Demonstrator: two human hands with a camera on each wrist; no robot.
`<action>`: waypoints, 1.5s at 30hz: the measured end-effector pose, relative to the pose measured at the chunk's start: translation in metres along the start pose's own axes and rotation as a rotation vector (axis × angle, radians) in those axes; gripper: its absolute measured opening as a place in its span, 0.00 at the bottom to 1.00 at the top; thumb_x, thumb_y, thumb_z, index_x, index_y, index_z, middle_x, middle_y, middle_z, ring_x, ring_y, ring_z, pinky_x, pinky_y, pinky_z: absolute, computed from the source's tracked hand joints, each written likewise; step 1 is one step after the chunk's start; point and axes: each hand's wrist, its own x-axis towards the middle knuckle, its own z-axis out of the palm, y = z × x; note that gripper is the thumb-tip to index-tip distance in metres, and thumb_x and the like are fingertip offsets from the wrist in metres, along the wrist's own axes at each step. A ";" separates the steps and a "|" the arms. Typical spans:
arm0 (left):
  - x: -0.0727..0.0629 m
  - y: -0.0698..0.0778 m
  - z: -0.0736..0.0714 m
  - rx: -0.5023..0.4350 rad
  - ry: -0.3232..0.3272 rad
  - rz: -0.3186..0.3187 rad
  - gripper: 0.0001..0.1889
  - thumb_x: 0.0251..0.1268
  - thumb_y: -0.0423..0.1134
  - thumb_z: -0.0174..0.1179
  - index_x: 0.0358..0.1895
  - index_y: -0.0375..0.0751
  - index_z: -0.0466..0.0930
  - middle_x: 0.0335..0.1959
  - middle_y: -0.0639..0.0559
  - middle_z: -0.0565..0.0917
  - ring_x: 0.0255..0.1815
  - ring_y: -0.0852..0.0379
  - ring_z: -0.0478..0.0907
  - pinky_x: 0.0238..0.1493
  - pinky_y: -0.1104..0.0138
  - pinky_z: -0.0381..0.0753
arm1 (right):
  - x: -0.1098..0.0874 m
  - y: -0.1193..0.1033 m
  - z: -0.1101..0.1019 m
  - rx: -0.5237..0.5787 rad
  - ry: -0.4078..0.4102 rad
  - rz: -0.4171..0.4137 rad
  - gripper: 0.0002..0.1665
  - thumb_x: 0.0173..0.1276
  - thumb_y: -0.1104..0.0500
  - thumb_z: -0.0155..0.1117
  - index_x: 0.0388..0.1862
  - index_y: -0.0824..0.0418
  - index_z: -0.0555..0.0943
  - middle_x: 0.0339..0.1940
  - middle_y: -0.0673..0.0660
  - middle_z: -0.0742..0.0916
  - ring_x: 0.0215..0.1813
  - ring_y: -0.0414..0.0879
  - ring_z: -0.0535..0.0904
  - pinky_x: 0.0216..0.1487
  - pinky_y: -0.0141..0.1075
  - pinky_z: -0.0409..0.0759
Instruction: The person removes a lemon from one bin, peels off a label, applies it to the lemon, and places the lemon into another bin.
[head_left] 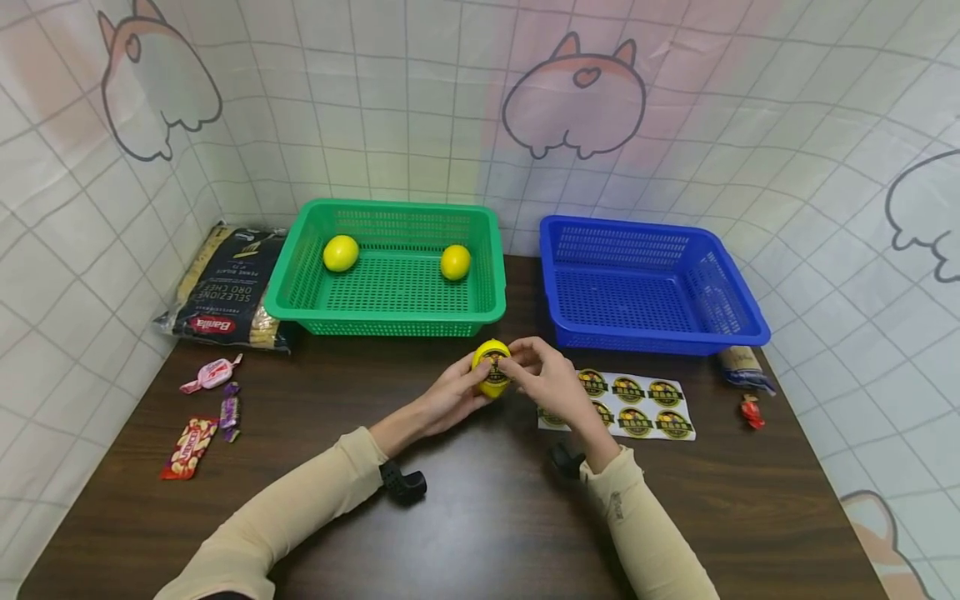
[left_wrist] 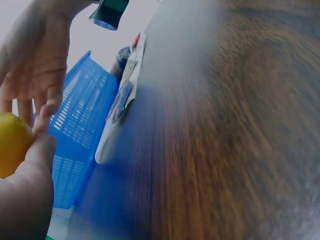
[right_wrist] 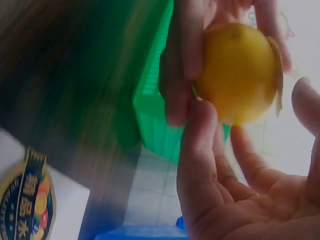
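Head view's lit pretty evenly, with a pale glare thrown across the tabletop. Both wrist views are dimmer, the wood's smeared, and the yellow fruit is slightly softened.

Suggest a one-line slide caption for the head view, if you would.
Left hand holding a stickered lemon, right hand beside it, near a green basket with two more lemons.
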 end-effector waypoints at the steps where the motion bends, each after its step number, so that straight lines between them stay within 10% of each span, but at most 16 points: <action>1: 0.000 0.000 0.001 0.003 0.000 0.009 0.35 0.77 0.52 0.49 0.76 0.39 0.48 0.62 0.50 0.67 0.65 0.58 0.69 0.81 0.43 0.52 | 0.000 -0.001 0.000 0.020 -0.025 0.018 0.31 0.68 0.39 0.64 0.61 0.56 0.75 0.53 0.62 0.86 0.48 0.52 0.87 0.45 0.47 0.89; 15: -0.002 0.003 0.001 0.248 0.046 0.019 0.32 0.77 0.53 0.50 0.76 0.40 0.59 0.66 0.42 0.72 0.58 0.60 0.77 0.63 0.61 0.80 | 0.002 0.005 -0.011 0.142 -0.192 -0.051 0.33 0.72 0.48 0.64 0.71 0.58 0.72 0.59 0.65 0.84 0.54 0.49 0.84 0.50 0.51 0.88; 26: -0.007 0.009 0.001 0.190 0.053 0.018 0.41 0.66 0.59 0.61 0.73 0.35 0.64 0.56 0.52 0.80 0.53 0.62 0.82 0.62 0.58 0.82 | -0.001 0.007 -0.018 0.274 -0.245 -0.088 0.29 0.74 0.51 0.60 0.71 0.60 0.72 0.58 0.69 0.84 0.46 0.41 0.86 0.47 0.57 0.87; 38: -0.005 0.012 0.008 0.154 0.041 0.038 0.39 0.69 0.56 0.59 0.74 0.34 0.62 0.65 0.39 0.76 0.53 0.61 0.83 0.59 0.60 0.84 | 0.001 0.011 -0.027 0.307 -0.259 -0.112 0.28 0.76 0.51 0.57 0.73 0.55 0.70 0.53 0.55 0.87 0.43 0.42 0.86 0.44 0.54 0.88; 45: -0.005 0.011 0.009 0.151 0.039 0.032 0.38 0.71 0.55 0.57 0.76 0.38 0.59 0.71 0.32 0.68 0.56 0.60 0.83 0.63 0.59 0.82 | 0.001 0.015 -0.030 0.288 -0.288 -0.128 0.30 0.79 0.51 0.52 0.75 0.58 0.66 0.63 0.64 0.82 0.52 0.38 0.84 0.52 0.43 0.87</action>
